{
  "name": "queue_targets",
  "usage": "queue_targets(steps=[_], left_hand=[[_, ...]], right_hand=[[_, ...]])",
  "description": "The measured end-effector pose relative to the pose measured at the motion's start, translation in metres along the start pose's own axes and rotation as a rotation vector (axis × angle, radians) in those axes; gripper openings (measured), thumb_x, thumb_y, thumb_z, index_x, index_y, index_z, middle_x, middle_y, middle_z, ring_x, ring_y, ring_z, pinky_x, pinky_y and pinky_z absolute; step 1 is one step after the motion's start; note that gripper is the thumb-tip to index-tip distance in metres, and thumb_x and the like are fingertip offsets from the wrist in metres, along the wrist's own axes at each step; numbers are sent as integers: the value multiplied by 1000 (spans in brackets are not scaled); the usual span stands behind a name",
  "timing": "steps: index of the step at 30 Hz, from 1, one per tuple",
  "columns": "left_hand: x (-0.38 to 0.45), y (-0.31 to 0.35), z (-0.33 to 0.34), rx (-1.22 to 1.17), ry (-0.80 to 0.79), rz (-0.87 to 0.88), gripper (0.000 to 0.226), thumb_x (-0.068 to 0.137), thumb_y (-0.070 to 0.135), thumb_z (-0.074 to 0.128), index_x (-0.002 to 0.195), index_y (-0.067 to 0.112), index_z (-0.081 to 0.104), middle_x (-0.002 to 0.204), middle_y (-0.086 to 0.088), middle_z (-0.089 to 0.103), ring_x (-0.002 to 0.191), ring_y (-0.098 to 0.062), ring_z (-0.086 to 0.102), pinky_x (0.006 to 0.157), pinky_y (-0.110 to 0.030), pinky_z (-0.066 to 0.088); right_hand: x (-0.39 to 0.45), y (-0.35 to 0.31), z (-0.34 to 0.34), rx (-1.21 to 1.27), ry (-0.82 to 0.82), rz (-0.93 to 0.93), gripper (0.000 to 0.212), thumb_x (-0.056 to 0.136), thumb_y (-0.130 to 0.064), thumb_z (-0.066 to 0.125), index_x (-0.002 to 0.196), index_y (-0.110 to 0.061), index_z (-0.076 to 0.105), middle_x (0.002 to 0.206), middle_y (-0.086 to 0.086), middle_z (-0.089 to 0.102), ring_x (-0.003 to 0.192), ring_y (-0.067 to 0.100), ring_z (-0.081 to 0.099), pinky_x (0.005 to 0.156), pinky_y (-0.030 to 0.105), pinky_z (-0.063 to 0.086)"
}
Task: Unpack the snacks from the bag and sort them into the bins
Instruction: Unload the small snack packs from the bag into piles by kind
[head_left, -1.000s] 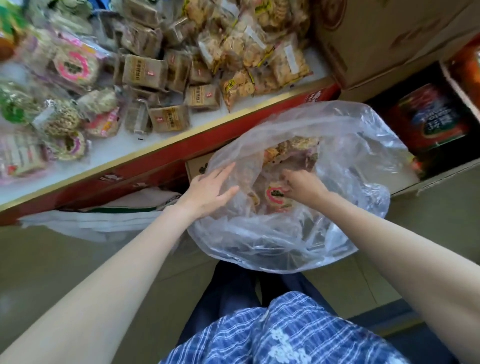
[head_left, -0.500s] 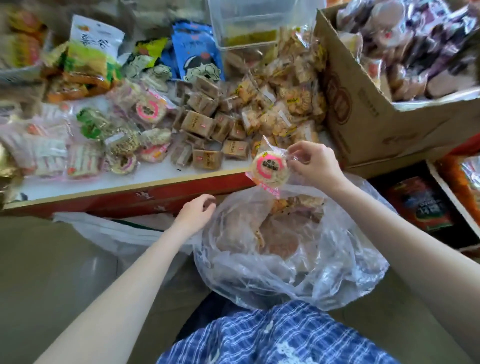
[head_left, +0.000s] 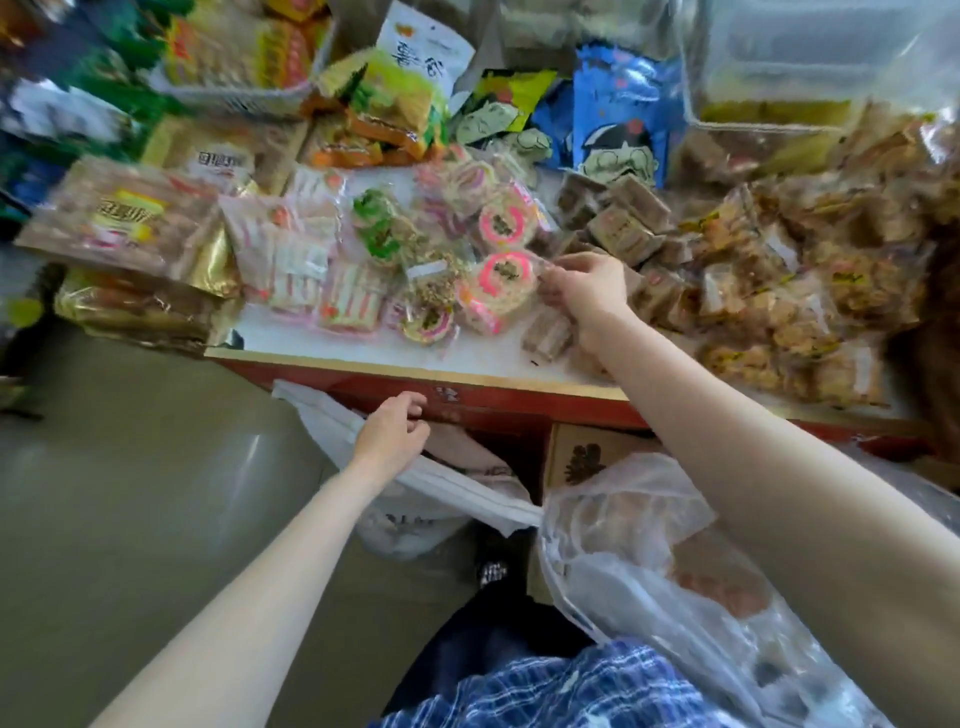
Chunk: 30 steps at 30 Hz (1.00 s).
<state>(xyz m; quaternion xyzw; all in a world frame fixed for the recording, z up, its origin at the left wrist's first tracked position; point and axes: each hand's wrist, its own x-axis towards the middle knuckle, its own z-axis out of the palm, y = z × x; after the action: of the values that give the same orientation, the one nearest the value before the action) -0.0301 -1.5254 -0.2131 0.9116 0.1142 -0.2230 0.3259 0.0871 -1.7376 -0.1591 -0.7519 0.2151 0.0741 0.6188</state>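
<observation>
i see right hand (head_left: 584, 291) gone from inside clear bag (head_left: 649, 561) a second ago, up past table edge half a second ago, now out over table (head_left: 415, 358) among pink-ringed packets. round pink-ringed snack (head_left: 501, 283) lifted out of bag, now pinched by its wrapper edge, lying against like packets. left hand (head_left: 392, 434) off bag rim, now apart from it by red table front, fingers loosely curled, holding nothing. view swung up: bag now low right.
</observation>
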Motion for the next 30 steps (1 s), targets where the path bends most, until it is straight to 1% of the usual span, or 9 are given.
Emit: queue_targets(steps=[2,8,10,14,19,22,26,28,30], left_hand=[[10,-6,-13,4,4,9,34,96,12,45,130,11,48,122,-3,53,98,-14,51,87,-27,43],[31,4,-22,-2,-11,56,36,95,12,44,131,14,48,121,0,55,101,-14,54,91,-34,46],[33,13,-16,20,-26,136,35,95,11,44,129,14,49,119,0,56,102,-15,54,90,-32,45],[28,38,14,89,-100,367,35,93,9,45,128,13,51,123,-2,56,113,-17,53,93,-28,40],[4,86,70,169,-249,658,40,95,13,44,135,15,44,140,0,43,132,-15,35,107,-24,24],[-11,105,105,393,-341,839,48,97,20,41,144,19,33,154,1,24,142,-15,17,113,-29,14],[-28,122,150,832,-465,994,55,100,33,31,150,27,11,159,7,-2,146,-17,-8,115,-40,7],[-30,134,169,936,-525,1033,56,101,38,29,150,31,5,158,9,-7,145,-21,-14,117,-46,4],[-29,140,188,1056,-611,1079,54,101,41,24,150,34,2,158,9,-9,143,-24,-20,115,-54,-2]], right_hand=[[20,-16,23,125,-43,33,25,85,-6,64,108,-1,57,87,14,64,65,17,63,58,23,53],[25,-2,30,-130,-148,102,39,89,-6,54,127,-2,45,104,15,57,80,23,61,71,34,57],[10,4,7,-141,-156,85,39,91,-5,52,129,-3,44,110,16,58,80,22,63,74,35,57],[-31,17,-76,-276,-160,26,24,93,-8,52,117,-11,52,98,5,62,75,13,63,69,24,56],[-99,76,-175,-449,-133,31,18,90,-5,58,103,-16,59,99,6,67,83,18,63,72,23,52],[-129,129,-197,-661,-139,12,28,87,-1,59,111,-14,62,108,5,66,95,15,62,76,7,43],[-147,180,-198,-803,-132,3,64,83,6,52,143,-13,36,149,7,33,138,22,31,103,16,23],[-151,186,-197,-757,-32,-61,74,82,9,46,148,-16,25,154,5,24,141,20,25,107,21,23],[-154,187,-201,-682,99,-115,71,83,10,42,147,-17,26,150,8,31,134,19,35,100,23,32]])
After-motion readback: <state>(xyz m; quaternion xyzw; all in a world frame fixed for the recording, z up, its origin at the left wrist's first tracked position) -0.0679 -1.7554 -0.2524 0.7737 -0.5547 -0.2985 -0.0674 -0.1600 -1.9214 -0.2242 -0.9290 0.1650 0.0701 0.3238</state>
